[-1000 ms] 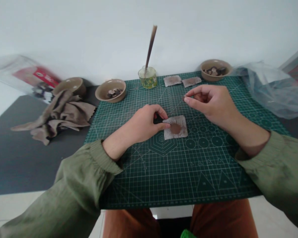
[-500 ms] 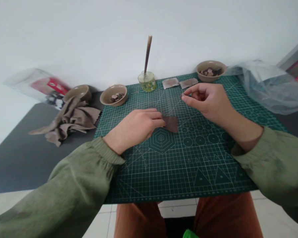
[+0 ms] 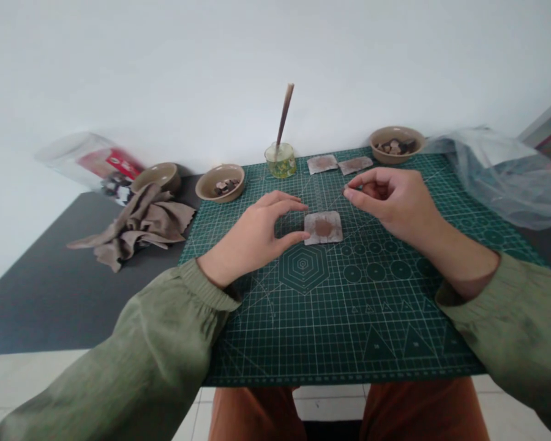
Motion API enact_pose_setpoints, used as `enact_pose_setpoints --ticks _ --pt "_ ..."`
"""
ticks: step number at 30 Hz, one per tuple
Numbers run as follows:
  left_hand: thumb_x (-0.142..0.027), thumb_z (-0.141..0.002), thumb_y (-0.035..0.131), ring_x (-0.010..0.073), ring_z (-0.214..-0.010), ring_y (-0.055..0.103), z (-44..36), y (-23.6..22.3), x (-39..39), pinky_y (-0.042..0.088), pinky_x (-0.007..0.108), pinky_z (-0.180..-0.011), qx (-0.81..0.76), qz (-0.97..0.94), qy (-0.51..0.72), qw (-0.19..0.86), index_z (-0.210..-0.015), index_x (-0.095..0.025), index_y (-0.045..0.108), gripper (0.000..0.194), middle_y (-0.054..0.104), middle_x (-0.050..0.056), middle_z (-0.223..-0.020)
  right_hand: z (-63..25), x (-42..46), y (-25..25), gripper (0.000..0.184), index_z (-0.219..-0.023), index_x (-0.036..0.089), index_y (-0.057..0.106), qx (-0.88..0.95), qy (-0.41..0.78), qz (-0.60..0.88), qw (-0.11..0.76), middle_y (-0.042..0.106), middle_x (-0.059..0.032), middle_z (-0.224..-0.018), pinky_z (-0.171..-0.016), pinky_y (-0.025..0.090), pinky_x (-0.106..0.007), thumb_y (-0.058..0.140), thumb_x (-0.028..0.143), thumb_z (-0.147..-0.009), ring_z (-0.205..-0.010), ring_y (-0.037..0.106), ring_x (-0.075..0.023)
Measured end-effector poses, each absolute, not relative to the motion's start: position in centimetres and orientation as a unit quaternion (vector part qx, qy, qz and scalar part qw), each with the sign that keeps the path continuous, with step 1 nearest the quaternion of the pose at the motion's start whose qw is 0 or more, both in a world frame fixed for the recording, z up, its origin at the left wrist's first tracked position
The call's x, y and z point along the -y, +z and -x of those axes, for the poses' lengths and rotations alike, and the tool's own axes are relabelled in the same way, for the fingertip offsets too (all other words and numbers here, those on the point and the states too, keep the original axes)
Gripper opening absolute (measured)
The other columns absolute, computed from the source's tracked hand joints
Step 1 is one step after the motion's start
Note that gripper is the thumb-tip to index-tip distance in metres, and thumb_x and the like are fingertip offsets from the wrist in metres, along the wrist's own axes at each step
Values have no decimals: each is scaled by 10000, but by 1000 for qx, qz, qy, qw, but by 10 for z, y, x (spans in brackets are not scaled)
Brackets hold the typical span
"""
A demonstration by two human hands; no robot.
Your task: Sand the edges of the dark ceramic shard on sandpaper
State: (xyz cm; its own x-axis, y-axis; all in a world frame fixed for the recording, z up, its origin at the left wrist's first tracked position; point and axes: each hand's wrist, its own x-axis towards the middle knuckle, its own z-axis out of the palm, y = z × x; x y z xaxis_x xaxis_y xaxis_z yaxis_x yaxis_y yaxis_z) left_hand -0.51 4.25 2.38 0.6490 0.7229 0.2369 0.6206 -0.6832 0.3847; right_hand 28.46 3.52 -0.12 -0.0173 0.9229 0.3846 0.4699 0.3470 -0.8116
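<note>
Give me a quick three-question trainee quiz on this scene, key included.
1. True or false: a long handle stands in the glass jar at the far edge of the green cutting mat.
2. How many pale squares with a brown patch lie on the mat?
3. What fills the bottom of the ceramic bowl at the far right of the mat?
A. Small brown pieces
B. Crumpled cloth
C. Clear water

Key: 1 true; 2 three; 3 A.
</note>
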Motion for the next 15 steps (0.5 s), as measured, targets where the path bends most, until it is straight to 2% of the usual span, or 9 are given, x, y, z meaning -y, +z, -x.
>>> enact_pose_setpoints --ticks 3,7,11,13,15 --pt "-388 -1071 736 294 -1450 645 6 17 -39 498 514 -1282 -332 -917 167 146 -1411 -229 747 375 720 134 -1498 -284 -33 -2 198 -970 198 849 690 219 522 451 611 11 -659 -554 334 -321 853 393 -935 -593 481 -150" --pt "-363 -1095 700 297 -1409 661 5 8 -38 522 503 -1253 -324 -921 162 144 -1406 -190 756 360 731 154 -1473 -281 -32 -3 170 -968 198 849 720 199 522 412 578 32 -649 -551 329 -323 854 364 -929 -569 463 -135" --pt "-356 -1098 699 321 -1395 661 7 0 -37 524 539 -1248 -314 -925 175 126 -1402 -174 764 361 724 159 -1476 -280 -32 -4 155 -968 202 855 759 191 506 362 586 39 -648 -551 344 -313 870 345 -910 -563 484 -125" --pt "-372 -1083 726 334 -1391 669 7 -3 -37 537 554 -1234 -314 -920 196 128 -1423 -178 748 393 724 162 -1476 -278 -31 -4 175 -975 204 858 752 224 502 364 594 35 -641 -532 348 -303 870 370 -923 -560 497 -125" --pt "-392 -1052 779 333 -1379 686 5 -3 -35 553 543 -1218 -322 -904 237 150 -1458 -179 718 463 733 159 -1468 -276 -28 -4 203 -1001 209 855 724 305 488 380 648 21 -666 -515 387 -283 872 403 -942 -563 545 -127"
